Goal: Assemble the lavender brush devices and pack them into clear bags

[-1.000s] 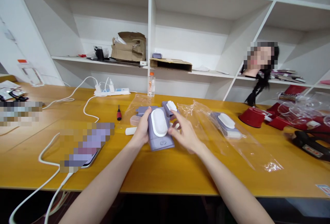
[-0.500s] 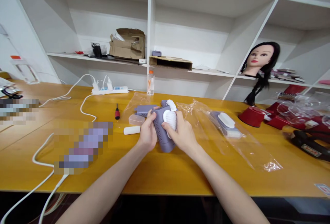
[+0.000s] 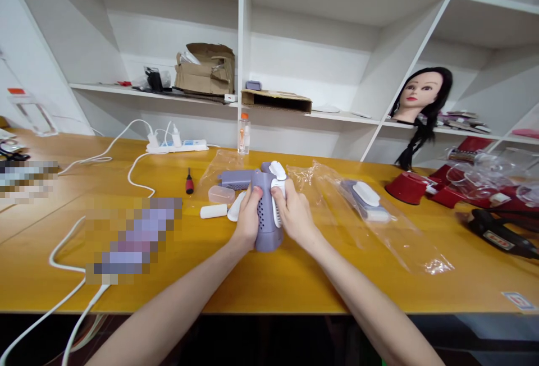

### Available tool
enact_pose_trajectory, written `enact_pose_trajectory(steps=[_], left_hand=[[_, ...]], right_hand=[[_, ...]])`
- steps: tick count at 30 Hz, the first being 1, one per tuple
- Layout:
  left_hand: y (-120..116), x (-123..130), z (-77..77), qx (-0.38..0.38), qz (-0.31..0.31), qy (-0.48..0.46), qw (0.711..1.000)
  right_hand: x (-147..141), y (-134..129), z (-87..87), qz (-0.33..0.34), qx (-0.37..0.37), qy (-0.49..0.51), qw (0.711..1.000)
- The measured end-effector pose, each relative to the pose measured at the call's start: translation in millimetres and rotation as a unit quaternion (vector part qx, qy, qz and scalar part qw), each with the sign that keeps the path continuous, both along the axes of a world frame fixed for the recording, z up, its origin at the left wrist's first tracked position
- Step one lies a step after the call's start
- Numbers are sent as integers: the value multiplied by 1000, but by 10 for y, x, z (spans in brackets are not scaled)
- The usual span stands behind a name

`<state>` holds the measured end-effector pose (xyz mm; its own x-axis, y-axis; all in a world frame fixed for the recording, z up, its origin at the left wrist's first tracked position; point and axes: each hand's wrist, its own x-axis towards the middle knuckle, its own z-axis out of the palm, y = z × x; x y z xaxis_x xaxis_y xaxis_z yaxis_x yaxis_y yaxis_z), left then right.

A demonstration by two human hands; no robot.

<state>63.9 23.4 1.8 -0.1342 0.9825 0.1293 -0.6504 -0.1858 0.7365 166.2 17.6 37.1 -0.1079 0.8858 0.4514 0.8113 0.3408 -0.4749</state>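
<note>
Fingers of the left hand (image 3: 247, 220) and right hand (image 3: 298, 217) hold the purple device (image 3: 268, 237) between them.
Its white pad (image 3: 277, 204) faces three o'clock; farther that way lies another purple unit (image 3: 372, 208).

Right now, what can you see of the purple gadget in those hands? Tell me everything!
The purple gadget looks like hard plastic. Dark holes dot one side; a white, ridged piece sits on another. The left hand grips it by the holes, the right hand by the white piece. It's held over the table, white side facing right.
</note>
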Motion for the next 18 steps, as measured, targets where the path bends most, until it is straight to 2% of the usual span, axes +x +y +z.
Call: enact_pose_trajectory(steps=[4, 8, 11, 14, 18], left_hand=[[21, -68, 42, -10, 2, 4, 1000], [94, -63, 11, 21, -17, 23, 999], [111, -6, -55, 43, -30, 43, 998], [65, 53, -96, 60, -9, 88, 994], [-43, 97, -56, 96, 3, 124, 988]], right_hand=[[-51, -24, 42, 6, -3, -9, 1000], [5, -13, 123, 29, -11, 18, 999], [59, -15, 191, 0, -9, 30, 1000], [78, -33, 225, -35, 8, 11, 999], [77, -37, 212, -23, 9, -18, 1000]])
